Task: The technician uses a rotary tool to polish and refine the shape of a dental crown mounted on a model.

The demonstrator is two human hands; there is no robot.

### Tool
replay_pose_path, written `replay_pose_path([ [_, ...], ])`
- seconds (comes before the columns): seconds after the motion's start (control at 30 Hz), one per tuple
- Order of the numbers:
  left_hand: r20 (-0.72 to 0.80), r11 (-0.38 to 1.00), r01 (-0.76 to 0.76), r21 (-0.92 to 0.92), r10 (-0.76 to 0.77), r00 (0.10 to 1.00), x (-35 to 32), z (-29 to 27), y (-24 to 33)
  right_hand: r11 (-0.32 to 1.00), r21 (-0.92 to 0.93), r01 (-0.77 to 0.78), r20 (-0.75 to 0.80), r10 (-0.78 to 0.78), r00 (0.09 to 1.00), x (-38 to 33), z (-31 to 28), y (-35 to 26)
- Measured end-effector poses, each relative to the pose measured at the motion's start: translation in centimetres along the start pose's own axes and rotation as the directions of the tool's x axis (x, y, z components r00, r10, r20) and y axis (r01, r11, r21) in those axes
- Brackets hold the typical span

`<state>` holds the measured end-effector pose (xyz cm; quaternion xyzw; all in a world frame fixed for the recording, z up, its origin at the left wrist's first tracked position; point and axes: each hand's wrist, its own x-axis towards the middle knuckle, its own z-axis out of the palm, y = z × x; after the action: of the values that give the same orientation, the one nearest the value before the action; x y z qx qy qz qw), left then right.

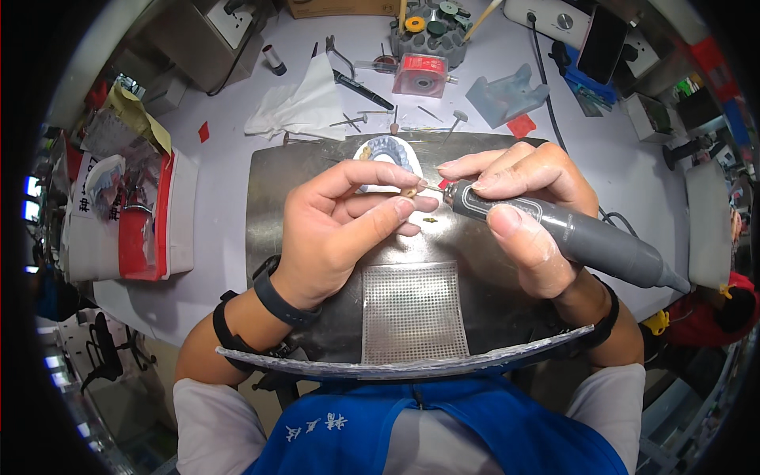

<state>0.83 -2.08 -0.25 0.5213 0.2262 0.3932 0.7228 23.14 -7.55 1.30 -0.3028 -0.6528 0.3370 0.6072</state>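
Note:
My left hand [332, 226] pinches a tiny gold-coloured dental crown [408, 192] between thumb and forefinger. My right hand [546, 186] is wrapped round a dark grey rotary handpiece [598, 244]. Its thin bur [431, 187] points left and reaches the crown; whether the two touch I cannot tell. Just behind my left fingers sits a dental model [402, 152], a white base with a grey tooth arch and one yellowish part, partly covered by the hand. A small gold-coloured piece [429, 220] lies on the dark metal work plate [309, 162] below the fingertips.
A perforated metal grid [416, 313] is set into the plate. Beyond it are loose burs [459, 119], white tissue [297, 103], a black pen [362, 91], a red-fronted clear box [421, 75] and a grey tool holder [435, 43]. At left stands a red-and-white bin [162, 222]; a phone [603, 49] is far right.

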Motion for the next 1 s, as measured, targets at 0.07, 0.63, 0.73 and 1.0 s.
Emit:
replay_pose_path([
  [0.07,0.011,1.0,0.029,-0.006,-0.029,1.0,0.1,-0.3,-0.1,1.0,0.017,-0.018,-0.005,0.018,1.0,0.0,0.2,-0.3],
  [0.63,0.061,0.997,-0.081,0.009,0.081,0.995,0.1,0.5,-0.2,0.986,-0.092,-0.135,0.051,0.141,0.989,0.0,0.2,-1.7],
  [0.73,0.05,0.997,-0.079,0.009,0.078,0.996,0.0,0.6,-0.2,0.985,-0.156,-0.074,0.068,0.085,0.994,0.2,0.2,-1.7],
  [1.0,0.029,0.994,-0.106,0.023,0.105,0.994,-0.1,0.8,-0.2,0.982,-0.122,-0.144,0.015,0.147,0.989,0.2,1.1,-2.0],
])
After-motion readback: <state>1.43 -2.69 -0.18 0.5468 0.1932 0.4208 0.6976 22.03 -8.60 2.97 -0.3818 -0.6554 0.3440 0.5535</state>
